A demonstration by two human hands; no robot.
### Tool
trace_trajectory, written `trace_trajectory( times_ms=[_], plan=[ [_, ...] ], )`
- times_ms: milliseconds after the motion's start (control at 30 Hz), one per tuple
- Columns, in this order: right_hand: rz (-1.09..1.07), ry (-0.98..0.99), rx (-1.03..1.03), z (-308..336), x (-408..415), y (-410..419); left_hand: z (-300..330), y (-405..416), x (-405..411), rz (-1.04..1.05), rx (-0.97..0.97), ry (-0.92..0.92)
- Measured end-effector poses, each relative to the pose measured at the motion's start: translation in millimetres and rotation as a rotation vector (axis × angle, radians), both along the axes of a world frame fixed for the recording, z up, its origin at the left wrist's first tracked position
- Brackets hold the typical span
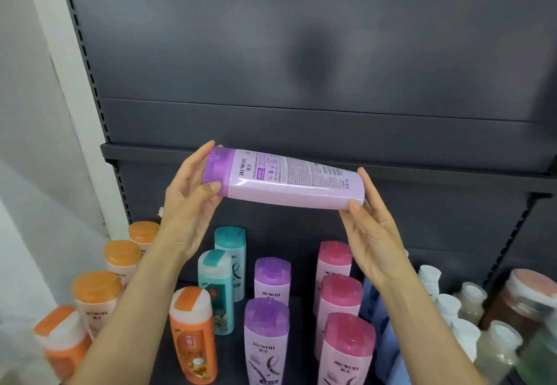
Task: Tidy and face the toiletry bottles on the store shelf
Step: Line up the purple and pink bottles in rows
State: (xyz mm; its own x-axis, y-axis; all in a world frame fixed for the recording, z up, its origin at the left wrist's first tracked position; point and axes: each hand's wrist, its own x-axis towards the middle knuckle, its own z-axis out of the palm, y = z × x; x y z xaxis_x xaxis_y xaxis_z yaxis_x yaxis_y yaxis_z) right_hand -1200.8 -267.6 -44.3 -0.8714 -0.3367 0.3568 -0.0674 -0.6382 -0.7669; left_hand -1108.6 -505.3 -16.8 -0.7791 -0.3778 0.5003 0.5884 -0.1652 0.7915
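Mostly faced already, colour rows standing on the shelf (301,303), but purple bottle (283,178) held sideways above them, cap in left hand (188,204), base in right hand (372,228), back label showing, purple row (268,309) waiting for it.

Count: 3 purple Mewon bottles, 1 in my grips (283,178), 2 standing on the shelf (272,276) (266,339). 3 pink-capped (334,264) (340,300) (348,348). 2 teal (230,252) (215,288). 3 pale bottles with orange caps (144,234) (122,258) (96,297). 2 orange bottles with white caps (193,333) (61,339). White-capped ones at right: count unclear.
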Motion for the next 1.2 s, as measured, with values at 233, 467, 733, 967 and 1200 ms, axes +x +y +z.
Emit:
trace_trajectory(
  times_ms=[233, 467, 733, 967, 1200],
  plan=[
    [-0.013, -0.008, 0.055, 2.4, -3.4, -0.2, -1.8, -5.0, -3.0, 0.083, -0.018, -0.038],
    [-0.038, -0.256, 0.346, 10.3, -11.2, -5.5, 6.8, -3.4, -9.3, 0.361, -0.337, -0.208],
    [-0.016, -0.382, 0.566, 9.0, -25.7, -9.2, 17.2, -6.0, -12.7, 0.315, -0.450, -0.330],
    [-0.099, -0.217, 0.838, -11.7, -43.8, -16.0, 24.5, 6.3, -28.6, 0.437, -0.576, -0.325],
    [-0.363, 0.375, 1.456, -47.8, -88.8, -8.4, 4.6, 6.2, -64.5, 0.620, -0.884, -0.376]
  ],
)
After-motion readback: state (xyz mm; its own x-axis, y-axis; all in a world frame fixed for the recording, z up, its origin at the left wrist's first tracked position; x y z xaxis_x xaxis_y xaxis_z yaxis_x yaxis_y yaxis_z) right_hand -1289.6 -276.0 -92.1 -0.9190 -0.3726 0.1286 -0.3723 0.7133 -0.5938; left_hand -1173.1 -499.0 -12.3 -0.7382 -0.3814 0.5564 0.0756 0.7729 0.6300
